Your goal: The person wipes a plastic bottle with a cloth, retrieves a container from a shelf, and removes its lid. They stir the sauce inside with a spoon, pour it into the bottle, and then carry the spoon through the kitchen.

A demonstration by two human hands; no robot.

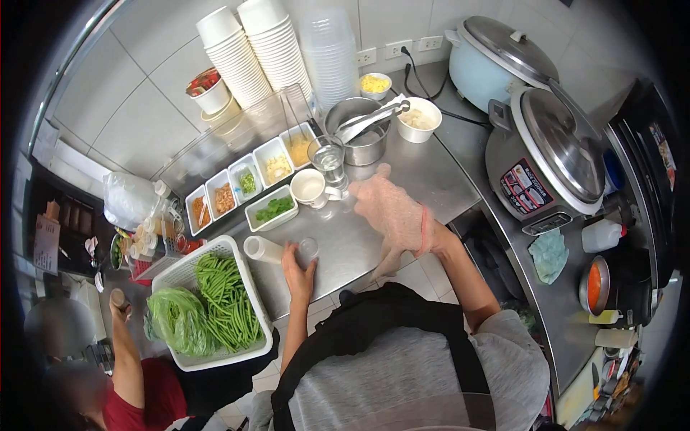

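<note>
Head view: pinkish cloth [392, 257] hides the right hand [392, 210], grip unclear; the left hand [296, 274] curves half-open beside a clear cup [308, 248].

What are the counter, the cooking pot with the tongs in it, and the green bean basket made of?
The counter looks like smooth stainless steel, going by its grey sheen and blurry reflections. The pot also seems to be bare metal, probably stainless, with bright highlights on its silvery wall. The basket looks like white molded plastic, judging by its even color and perforated sides.
</note>
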